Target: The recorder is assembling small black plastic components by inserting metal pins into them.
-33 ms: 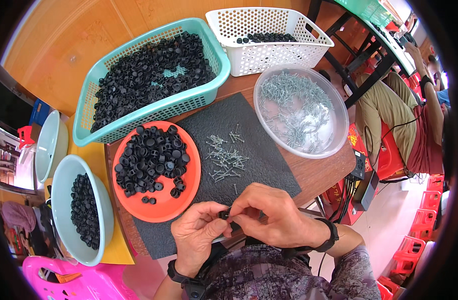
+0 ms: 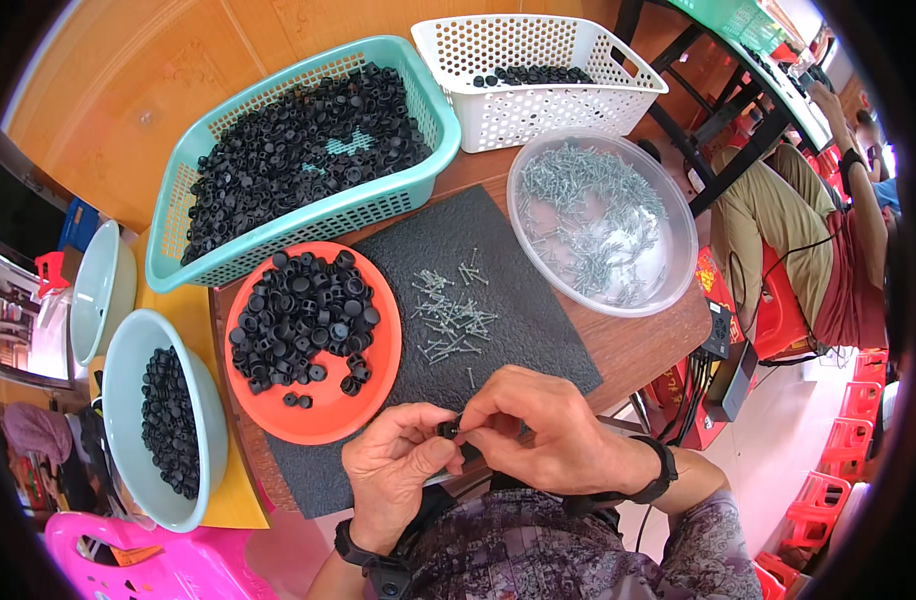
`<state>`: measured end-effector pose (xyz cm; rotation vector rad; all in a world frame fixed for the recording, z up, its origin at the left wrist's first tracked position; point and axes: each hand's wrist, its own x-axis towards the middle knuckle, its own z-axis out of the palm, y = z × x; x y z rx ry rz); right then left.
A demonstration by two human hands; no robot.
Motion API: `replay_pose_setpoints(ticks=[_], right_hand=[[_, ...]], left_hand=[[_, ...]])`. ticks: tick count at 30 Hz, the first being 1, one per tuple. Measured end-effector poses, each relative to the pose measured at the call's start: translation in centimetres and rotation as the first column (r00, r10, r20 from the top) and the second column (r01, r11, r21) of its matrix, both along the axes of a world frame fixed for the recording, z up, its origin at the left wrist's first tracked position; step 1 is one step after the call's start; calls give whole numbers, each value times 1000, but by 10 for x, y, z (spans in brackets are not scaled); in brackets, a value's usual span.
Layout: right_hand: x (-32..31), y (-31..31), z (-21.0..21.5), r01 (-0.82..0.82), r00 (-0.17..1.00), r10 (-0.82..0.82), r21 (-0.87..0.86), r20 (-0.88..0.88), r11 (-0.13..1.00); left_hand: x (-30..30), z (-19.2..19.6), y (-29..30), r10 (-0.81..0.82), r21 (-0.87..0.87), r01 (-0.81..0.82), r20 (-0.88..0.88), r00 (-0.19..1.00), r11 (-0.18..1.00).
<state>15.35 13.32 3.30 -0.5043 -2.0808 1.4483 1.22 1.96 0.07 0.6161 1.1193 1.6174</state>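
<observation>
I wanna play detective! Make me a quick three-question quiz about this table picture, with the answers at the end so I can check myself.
1. What colour is the shallow round dish holding black pieces? A) blue B) orange C) white
2. True or false: the left hand is reaching into the white basket.
3. Fill in: the clear round tub holds lots of silver ____.

Key:
1. B
2. False; it grips a small black part.
3. screws

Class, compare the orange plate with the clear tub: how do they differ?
The orange plate is opaque; the clear tub is see-through. The plate holds black caps; the tub holds silvery screws. The plate lies left, the tub right. Both are round.
</observation>
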Motion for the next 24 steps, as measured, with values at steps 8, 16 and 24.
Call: replay_pose_setpoints(ticks=[8, 16, 24], right_hand=[[-1, 3, 2, -17, 997, 15, 22, 70, 1000], [-6, 0, 2, 1, 997, -2, 4, 74, 1000], [-6, -6, 7, 29, 998, -27, -34, 59, 999]], left_hand=[[-2, 0, -1, 39, -20, -52, -418, 907, 998], [2, 2, -1, 33, -52, -61, -434, 900, 997], [3, 3, -6, 95, -59, -103, -120, 988, 993]])
